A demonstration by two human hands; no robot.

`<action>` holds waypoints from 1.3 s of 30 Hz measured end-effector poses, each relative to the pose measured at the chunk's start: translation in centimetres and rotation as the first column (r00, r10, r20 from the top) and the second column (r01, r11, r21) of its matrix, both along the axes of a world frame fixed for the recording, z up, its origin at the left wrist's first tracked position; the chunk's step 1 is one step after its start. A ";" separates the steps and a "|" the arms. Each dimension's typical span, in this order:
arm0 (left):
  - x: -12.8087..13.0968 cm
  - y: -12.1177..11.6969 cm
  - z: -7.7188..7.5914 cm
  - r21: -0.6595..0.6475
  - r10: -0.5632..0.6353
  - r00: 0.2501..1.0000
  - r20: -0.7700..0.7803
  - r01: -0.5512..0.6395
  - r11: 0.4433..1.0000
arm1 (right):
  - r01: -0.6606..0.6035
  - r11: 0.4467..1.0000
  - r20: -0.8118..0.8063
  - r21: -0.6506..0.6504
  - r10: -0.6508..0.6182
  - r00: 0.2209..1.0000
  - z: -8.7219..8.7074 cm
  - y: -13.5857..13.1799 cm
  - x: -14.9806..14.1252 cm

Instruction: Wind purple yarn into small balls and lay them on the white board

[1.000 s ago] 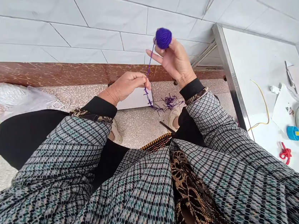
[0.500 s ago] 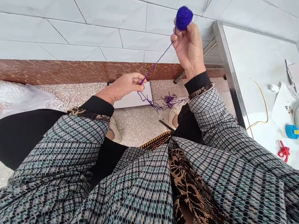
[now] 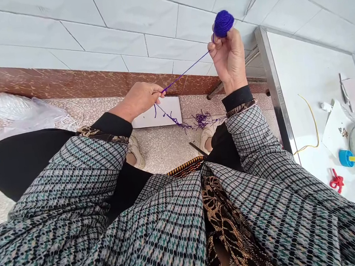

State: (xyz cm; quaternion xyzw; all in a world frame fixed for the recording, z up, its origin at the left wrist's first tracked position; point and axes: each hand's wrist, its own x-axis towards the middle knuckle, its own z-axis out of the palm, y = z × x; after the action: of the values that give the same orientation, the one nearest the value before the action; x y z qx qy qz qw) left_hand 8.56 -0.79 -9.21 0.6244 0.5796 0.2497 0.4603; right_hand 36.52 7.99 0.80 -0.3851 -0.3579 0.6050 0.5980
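My right hand [image 3: 227, 57], raised before the tiled wall, is closed on a purple ball of yarn [image 3: 224, 23]. From it a purple strand [image 3: 188, 70] slopes down to my left hand [image 3: 144, 97], whose thumb and fingers pinch it. Below that pinch, a short end and a longer knotted length hang toward the floor. A loose purple tangle of yarn [image 3: 202, 119] spreads low between my hands, above the floor and near my right shoe.
A white table [image 3: 304, 63] at right bears a yellow cord [image 3: 314, 121], a blue cap [image 3: 346, 158], a red knotted cord [image 3: 337, 181] and a bowl of small pieces [image 3: 352, 147]. At left lies a plastic bag [image 3: 39, 119] with white cord. A white board [image 3: 162, 114] lies on the floor.
My left hand has moved slightly left and up, and the strand between my hands has lengthened. My right hand with the yarn ball appears shifted slightly right in the view.
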 end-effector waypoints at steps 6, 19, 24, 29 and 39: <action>-0.8 0.2 0.0 0.137 0.013 0.965 -0.263 0.024 0.990 | -0.033 0.983 0.057 0.180 0.023 0.998 0.1 -2.1 -1.3; -0.7 2.3 -2.5 -0.051 -0.195 0.942 -0.273 0.189 0.981 | -0.181 0.979 0.255 -0.093 0.199 0.946 -2.7 -7.7 -1.7; 0.6 2.4 -2.5 -0.045 -0.322 0.839 -0.439 0.337 0.940 | -0.187 0.965 0.298 -0.184 0.236 0.925 -0.7 -10.9 -1.8; 0.9 3.1 -3.0 -0.058 -0.345 0.819 -0.458 0.360 0.931 | -0.234 0.950 0.290 -0.206 0.287 0.913 0.8 -11.9 -2.6; -1.2 2.8 -2.0 -0.016 -0.188 0.973 -0.133 0.187 0.982 | -0.174 0.984 0.275 -0.024 0.174 0.945 0.6 -9.7 -3.9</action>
State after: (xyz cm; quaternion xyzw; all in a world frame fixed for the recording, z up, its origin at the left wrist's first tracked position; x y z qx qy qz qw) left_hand 7.33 2.01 -11.18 0.6910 0.5480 0.1618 0.4428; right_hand 32.57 -1.74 1.44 -0.4325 -0.4706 0.5957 0.4864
